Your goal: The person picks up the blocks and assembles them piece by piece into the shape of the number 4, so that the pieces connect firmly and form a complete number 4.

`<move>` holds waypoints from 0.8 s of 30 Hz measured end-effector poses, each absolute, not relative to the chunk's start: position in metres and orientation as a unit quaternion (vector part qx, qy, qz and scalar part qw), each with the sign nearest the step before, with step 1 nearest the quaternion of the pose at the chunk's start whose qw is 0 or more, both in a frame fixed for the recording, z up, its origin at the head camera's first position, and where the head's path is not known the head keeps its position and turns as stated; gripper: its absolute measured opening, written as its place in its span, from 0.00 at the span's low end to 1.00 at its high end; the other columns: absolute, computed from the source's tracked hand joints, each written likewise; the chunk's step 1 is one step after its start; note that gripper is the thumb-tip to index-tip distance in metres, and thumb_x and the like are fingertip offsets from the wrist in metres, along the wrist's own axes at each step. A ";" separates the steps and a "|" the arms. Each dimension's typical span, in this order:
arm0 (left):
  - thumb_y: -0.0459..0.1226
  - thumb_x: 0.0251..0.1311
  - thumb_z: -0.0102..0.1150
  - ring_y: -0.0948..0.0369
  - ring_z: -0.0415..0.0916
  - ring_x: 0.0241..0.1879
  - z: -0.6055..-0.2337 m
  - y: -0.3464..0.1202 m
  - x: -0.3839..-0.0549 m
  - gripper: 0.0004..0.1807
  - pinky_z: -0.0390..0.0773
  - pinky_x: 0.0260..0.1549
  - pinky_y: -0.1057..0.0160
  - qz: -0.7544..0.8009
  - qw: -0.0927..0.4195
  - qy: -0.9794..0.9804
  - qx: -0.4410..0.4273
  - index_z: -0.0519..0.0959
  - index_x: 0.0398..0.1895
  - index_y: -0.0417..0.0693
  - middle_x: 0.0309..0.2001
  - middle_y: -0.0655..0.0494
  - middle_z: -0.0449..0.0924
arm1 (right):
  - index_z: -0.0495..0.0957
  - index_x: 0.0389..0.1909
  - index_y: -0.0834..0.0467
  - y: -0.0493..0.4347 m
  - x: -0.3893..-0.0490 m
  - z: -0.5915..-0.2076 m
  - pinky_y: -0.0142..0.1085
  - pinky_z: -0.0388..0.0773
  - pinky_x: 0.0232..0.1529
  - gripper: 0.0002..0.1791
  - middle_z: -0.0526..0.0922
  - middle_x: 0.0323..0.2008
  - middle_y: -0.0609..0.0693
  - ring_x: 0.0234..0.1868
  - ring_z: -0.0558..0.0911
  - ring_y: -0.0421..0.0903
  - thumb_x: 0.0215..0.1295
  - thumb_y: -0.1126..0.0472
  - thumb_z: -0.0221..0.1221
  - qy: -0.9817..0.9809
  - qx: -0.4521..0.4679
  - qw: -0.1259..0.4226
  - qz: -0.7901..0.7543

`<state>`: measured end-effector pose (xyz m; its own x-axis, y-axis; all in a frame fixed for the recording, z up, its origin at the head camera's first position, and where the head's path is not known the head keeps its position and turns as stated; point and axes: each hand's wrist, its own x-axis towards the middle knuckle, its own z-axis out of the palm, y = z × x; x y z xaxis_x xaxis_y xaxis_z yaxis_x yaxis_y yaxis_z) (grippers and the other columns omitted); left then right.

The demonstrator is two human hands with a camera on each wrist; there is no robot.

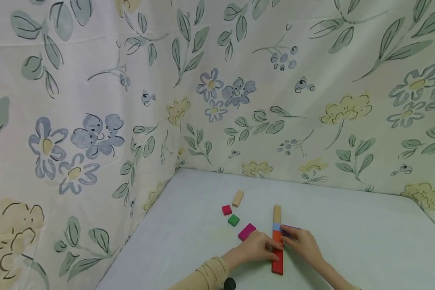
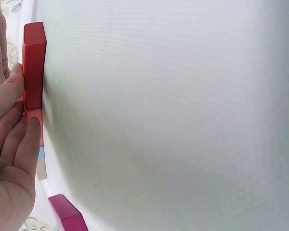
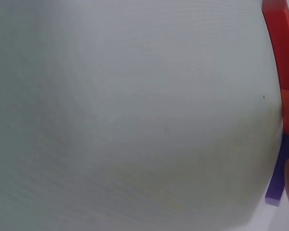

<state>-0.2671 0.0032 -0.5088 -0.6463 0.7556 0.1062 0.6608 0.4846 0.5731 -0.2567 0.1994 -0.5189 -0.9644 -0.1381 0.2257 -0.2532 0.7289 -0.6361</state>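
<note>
A row of blocks runs away from me in the head view: a red block (image 1: 277, 268) nearest, then an orange block (image 1: 277, 235), a light blue block (image 1: 277, 226) and a plain wooden block (image 1: 277, 213). My left hand (image 1: 255, 246) reaches over from the left and holds the red block, its other fingers beside the orange one in the left wrist view. On the right, my right hand (image 1: 304, 243) pinches a purple block (image 3: 278, 178), with fingertips right at the row's side. That purple block sticks out rightward from the row, partly hidden under the fingers.
A magenta block (image 1: 247, 231) lies just beyond my left hand. Farther left are a green cube (image 1: 233, 220), a red cube (image 1: 226, 210) and a loose wooden block (image 1: 238, 199). Floral cloth (image 1: 261, 133) hangs behind and left of the white table (image 1: 188, 209).
</note>
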 end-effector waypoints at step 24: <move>0.42 0.55 0.66 0.74 0.57 0.16 -0.501 0.007 -0.264 0.16 0.59 0.16 0.77 0.254 0.093 0.873 0.406 0.84 0.49 0.55 0.15 0.66 0.66 | 0.84 0.44 0.62 0.197 -0.253 -0.521 0.47 0.79 0.45 0.19 0.86 0.43 0.55 0.45 0.84 0.53 0.49 0.62 0.69 -0.938 0.124 0.131 0.295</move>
